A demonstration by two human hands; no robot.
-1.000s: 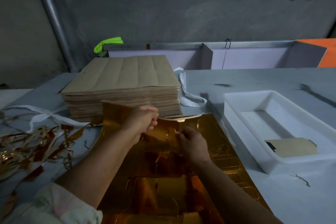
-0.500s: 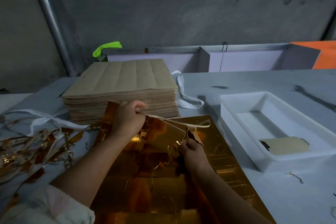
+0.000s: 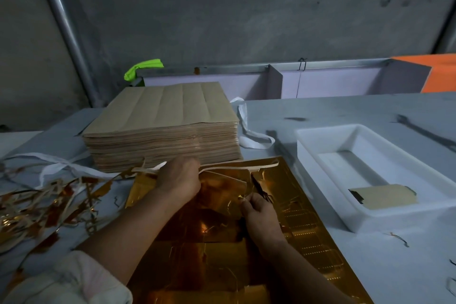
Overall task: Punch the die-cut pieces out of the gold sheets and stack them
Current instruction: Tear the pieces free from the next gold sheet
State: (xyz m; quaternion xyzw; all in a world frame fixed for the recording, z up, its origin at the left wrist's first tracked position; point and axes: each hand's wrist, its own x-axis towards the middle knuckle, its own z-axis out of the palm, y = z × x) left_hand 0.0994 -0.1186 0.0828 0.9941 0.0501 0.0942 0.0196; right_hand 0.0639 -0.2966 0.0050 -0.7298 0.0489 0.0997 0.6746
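A gold die-cut sheet (image 3: pixel 303 237) lies flat on the grey table in front of me. My left hand (image 3: pixel 180 177) grips a thin waste strip (image 3: pixel 237 167) torn from the sheet's far edge, its pale back showing. My right hand (image 3: pixel 259 207) pinches a gold piece (image 3: pixel 222 185) near the sheet's middle, lifted a little off the sheet. A tall stack of sheets (image 3: pixel 162 128), brown backs up, stands just behind my left hand. One punched piece (image 3: pixel 385 196), brown side up, lies in the white tray (image 3: pixel 315 155) at the right.
Tangled gold and white waste strips (image 3: pixel 44 202) cover the table at the left. A white strap (image 3: pixel 246 136) loops beside the stack. Low white partitions (image 3: pixel 333 79) and an orange box (image 3: pixel 441 71) stand along the back, with a concrete wall behind.
My left hand has pulled the edge strip further left and away from the sheet. My right hand slid slightly toward me, still pinching the gold piece.
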